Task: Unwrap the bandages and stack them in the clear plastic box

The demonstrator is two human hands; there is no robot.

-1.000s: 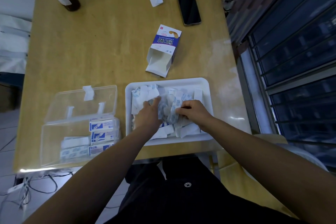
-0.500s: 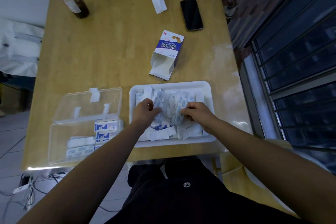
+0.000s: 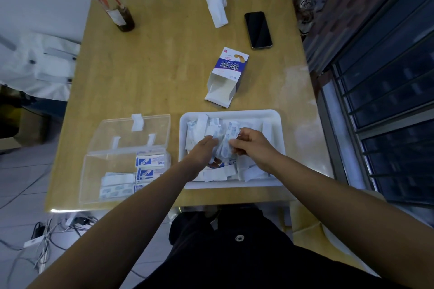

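Head view shows both of your hands over the white tray [image 3: 278, 124], which sits on the bench [image 3: 152, 65] just right of the clear plastic box [image 3: 110, 171]. Your right hand [image 3: 256, 148] has its fingers [image 3: 237, 145] pinched on one side of a wrapped bandage [image 3: 224, 148]. Your left hand [image 3: 203, 149] curls its fingers onto the other side, apparently gripping it too, though blur softens that edge. You hold it raised a little above the loose pile in the tray, likely so that the wrapper can be pulled apart without catching the other pieces.

The box stands with its lid [image 3: 133, 131] thrown back flat, so the opening faces you and is an easy reach for the left hand. Several bandages [image 3: 150, 162] already lie stacked against its right wall, with a few more [image 3: 117, 185] toward the near corner; much of the box floor is bare. The tray holds a jumble of strips and wrappers, so I judge the task to be partly done.

Farther back, the opened bandage carton [image 3: 226, 75] lies on its side, mouth toward the tray. A phone [image 3: 258, 29], a crumpled tissue [image 3: 216, 9] and a drinking glass with a straw [image 3: 119, 14] stand well apart from the work.
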